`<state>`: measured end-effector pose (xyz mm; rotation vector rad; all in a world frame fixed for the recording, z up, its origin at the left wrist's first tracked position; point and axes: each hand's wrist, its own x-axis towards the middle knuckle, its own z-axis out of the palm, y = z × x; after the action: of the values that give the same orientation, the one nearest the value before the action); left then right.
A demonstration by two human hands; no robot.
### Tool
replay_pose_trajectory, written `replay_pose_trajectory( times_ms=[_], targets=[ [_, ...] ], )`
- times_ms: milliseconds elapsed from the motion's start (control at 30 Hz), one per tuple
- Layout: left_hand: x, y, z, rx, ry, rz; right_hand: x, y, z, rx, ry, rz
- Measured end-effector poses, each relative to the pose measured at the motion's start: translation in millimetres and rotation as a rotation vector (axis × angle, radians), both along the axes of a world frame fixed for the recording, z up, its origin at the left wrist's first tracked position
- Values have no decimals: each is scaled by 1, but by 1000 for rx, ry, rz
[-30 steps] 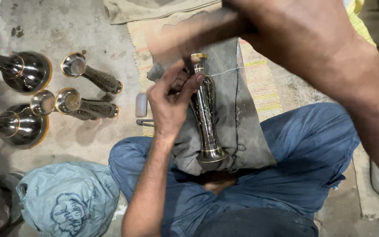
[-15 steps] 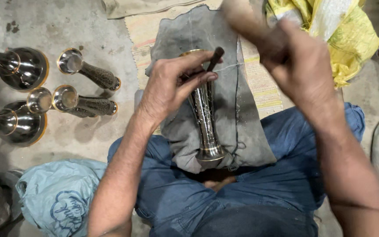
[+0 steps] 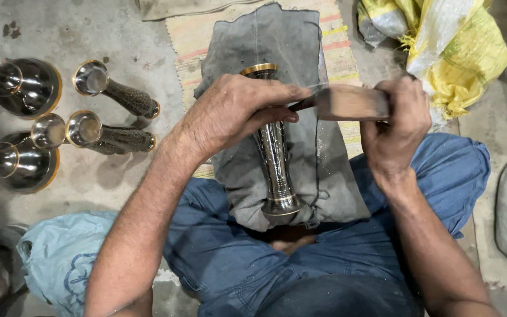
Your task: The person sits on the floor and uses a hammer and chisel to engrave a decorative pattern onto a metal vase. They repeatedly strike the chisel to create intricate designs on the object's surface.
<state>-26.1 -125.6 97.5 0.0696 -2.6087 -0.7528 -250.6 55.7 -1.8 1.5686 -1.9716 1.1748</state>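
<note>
A tall dark metal vase (image 3: 275, 161) with a gold rim lies on a grey cloth (image 3: 289, 47) spread over my crossed legs in blue trousers. My left hand (image 3: 236, 111) rests on the vase's upper part and pinches a thin dark chisel (image 3: 300, 105) against it. My right hand (image 3: 397, 126) grips a wooden mallet (image 3: 347, 103) held level, its head touching the chisel's end.
Two slim finished vases (image 3: 112, 91) (image 3: 110, 136) lie on the concrete floor at the left beside two larger shiny ones (image 3: 24, 85) (image 3: 13, 164). A yellow sack (image 3: 459, 47) sits at the top right, a blue bag (image 3: 60, 252) at the lower left, a striped mat (image 3: 195, 35) under the cloth.
My right hand has swung the mallet down from a raised position to the chisel's end. My left hand has stayed on the vase.
</note>
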Motion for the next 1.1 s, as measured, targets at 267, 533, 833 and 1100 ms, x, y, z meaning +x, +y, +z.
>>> replay_pose_trajectory(
  times_ms=[267,533,833,1100],
  targets=[
    [7,12,0,-97,-139,66,2,4,-13,-48,-30,7],
    [16,24,-5,-267,-182,152,6,2,-3,-198,-7,189],
    [21,25,-16,-268,-51,179,19,-5,41,-34,253,8],
    [22,26,-16,-249,-85,195,27,-7,60,-17,53,102]
  ],
)
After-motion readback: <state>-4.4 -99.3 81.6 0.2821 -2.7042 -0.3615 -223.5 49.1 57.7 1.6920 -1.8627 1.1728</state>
